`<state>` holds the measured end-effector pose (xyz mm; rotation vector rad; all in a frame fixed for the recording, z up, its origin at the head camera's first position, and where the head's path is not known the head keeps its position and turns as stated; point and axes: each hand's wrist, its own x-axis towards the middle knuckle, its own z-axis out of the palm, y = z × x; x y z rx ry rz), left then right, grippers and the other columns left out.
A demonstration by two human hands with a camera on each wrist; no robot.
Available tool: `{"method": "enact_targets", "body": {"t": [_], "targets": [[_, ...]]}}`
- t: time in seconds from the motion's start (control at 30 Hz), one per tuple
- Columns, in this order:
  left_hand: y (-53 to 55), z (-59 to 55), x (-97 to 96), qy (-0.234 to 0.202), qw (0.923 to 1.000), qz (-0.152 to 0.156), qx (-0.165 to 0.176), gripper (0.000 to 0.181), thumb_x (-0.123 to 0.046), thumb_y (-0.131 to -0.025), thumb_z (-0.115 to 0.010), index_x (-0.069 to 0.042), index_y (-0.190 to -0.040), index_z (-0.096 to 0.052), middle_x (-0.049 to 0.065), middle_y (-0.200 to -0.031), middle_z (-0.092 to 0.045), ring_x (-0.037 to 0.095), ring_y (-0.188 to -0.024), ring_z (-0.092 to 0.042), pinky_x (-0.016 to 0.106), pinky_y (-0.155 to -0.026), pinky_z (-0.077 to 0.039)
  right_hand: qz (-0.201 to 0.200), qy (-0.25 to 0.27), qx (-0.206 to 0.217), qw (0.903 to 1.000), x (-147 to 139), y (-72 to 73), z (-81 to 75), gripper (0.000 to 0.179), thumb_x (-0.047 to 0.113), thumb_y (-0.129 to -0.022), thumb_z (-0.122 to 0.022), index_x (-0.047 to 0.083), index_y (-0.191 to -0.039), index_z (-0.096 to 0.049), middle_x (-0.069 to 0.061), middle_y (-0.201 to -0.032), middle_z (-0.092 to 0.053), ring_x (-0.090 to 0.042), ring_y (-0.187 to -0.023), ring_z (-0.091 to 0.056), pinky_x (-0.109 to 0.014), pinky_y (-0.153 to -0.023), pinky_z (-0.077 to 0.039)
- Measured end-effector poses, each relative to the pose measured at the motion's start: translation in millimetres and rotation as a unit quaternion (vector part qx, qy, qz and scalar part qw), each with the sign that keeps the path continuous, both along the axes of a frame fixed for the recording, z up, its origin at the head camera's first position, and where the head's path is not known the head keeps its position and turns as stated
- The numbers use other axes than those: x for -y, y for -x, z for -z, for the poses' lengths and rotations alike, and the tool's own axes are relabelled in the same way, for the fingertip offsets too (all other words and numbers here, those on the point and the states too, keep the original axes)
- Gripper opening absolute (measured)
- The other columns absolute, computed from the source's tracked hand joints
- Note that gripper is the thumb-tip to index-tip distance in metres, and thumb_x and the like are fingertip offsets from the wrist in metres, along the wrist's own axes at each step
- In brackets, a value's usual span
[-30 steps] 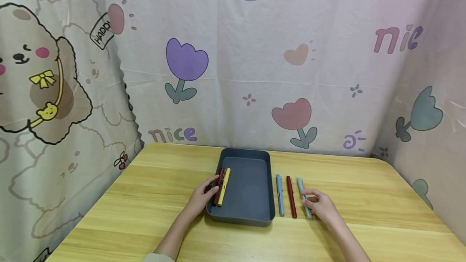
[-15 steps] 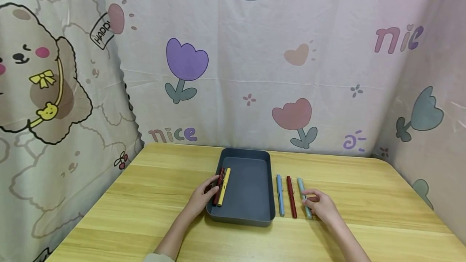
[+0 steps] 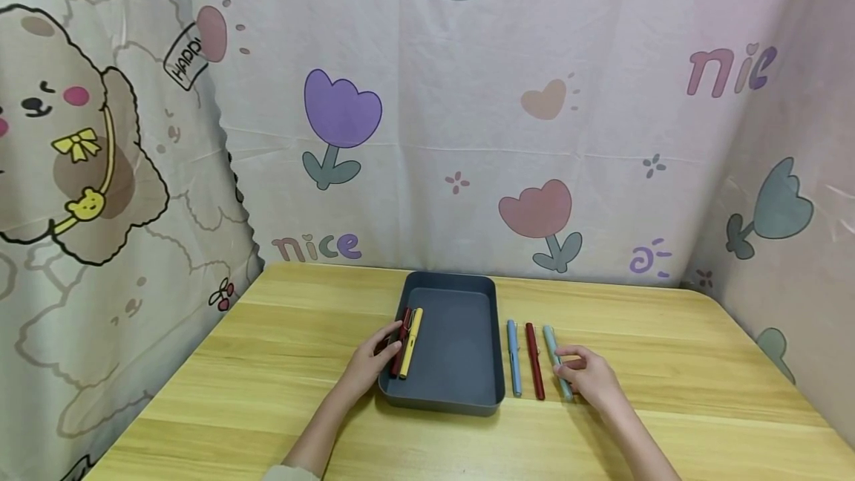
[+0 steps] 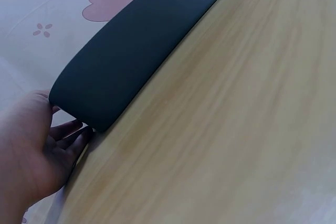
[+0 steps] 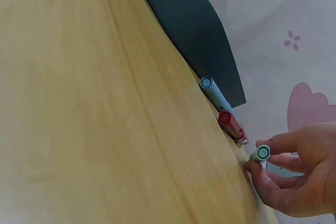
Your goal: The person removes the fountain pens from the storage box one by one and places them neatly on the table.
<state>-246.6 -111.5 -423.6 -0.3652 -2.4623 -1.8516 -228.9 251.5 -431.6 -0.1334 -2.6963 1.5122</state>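
In the head view a dark grey tray (image 3: 454, 347) lies on the table, and my left hand (image 3: 366, 364) grips its left wall, thumb over the rim. Inside, along that wall, a yellow pen (image 3: 411, 344) lies beside a dark red pen (image 3: 404, 336), which my fingers partly hide. To the tray's right lie a blue pen (image 3: 513, 358) and a red pen (image 3: 534, 362), side by side. My right hand (image 3: 593, 377) pinches a light green pen (image 3: 551, 341) between thumb and fingers; its round end (image 5: 263, 152) faces the right wrist camera.
The wooden table (image 3: 267, 362) extends on both sides of the tray. A printed curtain (image 3: 427, 132) hangs behind it and along the sides. In the left wrist view the tray's outer wall (image 4: 131, 45) stands on the tabletop.
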Motion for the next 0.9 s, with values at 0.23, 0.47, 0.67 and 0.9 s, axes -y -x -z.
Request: {"method": "enact_targets", "body": {"t": [0.23,0.47,0.67,0.9], "targets": [[0.2,1.0,0.1,0.004,1.0000,0.000,-0.003,0.042,-0.010,-0.094,-0.052,0.003,-0.134,-0.045,0.028,-0.137,-0.035,0.044,-0.125,-0.031,0.054,-0.096,-0.031,0.000,-0.024,-0.017,0.9996,1.5,0.2,0.6,0.028,0.003,-0.083,-0.064,-0.005,-0.109,-0.059,-0.011,-0.091,-0.061,-0.019,-0.072,-0.059,-0.031,-0.058,-0.050],[1.5,1.6,0.1,0.002,1.0000,0.000,0.002,0.043,-0.011,-0.094,-0.052,0.002,-0.134,-0.045,0.027,-0.137,-0.035,0.043,-0.126,-0.030,0.054,-0.097,-0.030,0.011,-0.043,-0.028,0.9986,1.1,0.2,2.1,0.026,0.001,-0.082,-0.064,-0.005,-0.107,-0.060,-0.009,-0.085,-0.062,-0.017,-0.065,-0.057,-0.029,-0.054,-0.049],[1.2,0.4,-0.4,0.002,1.0000,0.000,0.004,0.043,-0.011,-0.094,-0.052,0.002,-0.134,-0.045,0.028,-0.138,-0.034,0.044,-0.126,-0.029,0.054,-0.098,-0.029,0.013,-0.059,-0.038,0.9975,0.4,0.5,2.8,0.025,0.001,-0.081,-0.065,-0.005,-0.104,-0.061,-0.008,-0.082,-0.062,-0.018,-0.067,-0.058,-0.029,-0.053,-0.049],[5.5,6.0,0.7,0.006,1.0000,-0.004,0.004,0.043,-0.013,-0.094,-0.053,0.000,-0.134,-0.045,0.026,-0.138,-0.035,0.043,-0.126,-0.029,0.054,-0.097,-0.030,0.011,-0.067,-0.047,0.9966,0.2,1.1,4.0,0.024,0.001,-0.080,-0.066,-0.004,-0.103,-0.061,-0.007,-0.081,-0.061,-0.018,-0.067,-0.059,-0.029,-0.052,-0.049]]}}
